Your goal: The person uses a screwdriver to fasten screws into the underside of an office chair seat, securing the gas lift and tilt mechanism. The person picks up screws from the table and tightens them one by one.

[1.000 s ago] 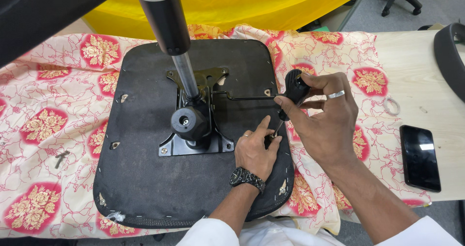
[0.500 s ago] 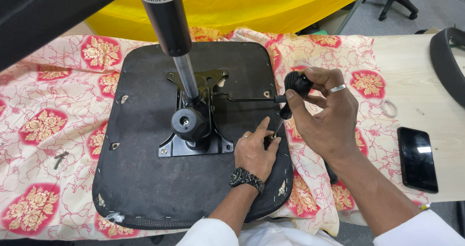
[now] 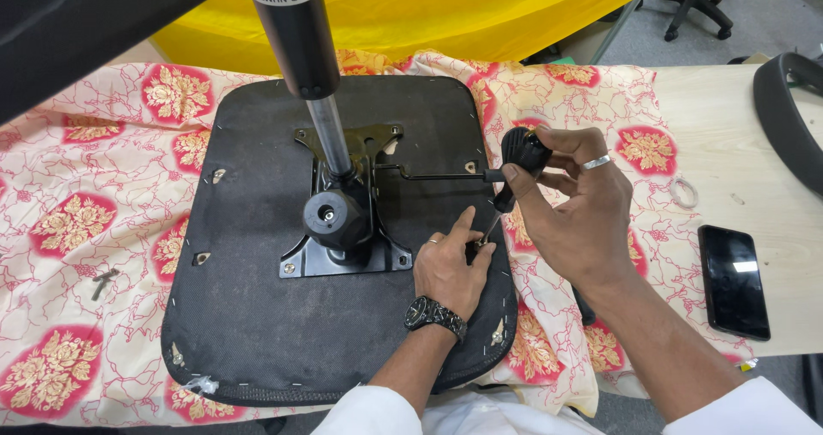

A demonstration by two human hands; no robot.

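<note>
Spread over the table, a red-flowered cloth (image 3: 77, 229), no containers on it. Lying upside down on that, a black chair seat (image 3: 257, 315), metal mechanism plate (image 3: 347, 229) and gas cylinder (image 3: 296, 41) rising from it. Resting on the seat's right edge, left hand (image 3: 450, 272), fingertips pinching the screwdriver tip. Gripping the black-handled screwdriver (image 3: 514, 165), right hand (image 3: 579, 212), fingers closed. Further right, a ring (image 3: 683, 192) and dark phone (image 3: 733, 281).

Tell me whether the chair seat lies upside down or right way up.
Upside down: the chair seat shows its underside, with the metal plate facing up.
</note>
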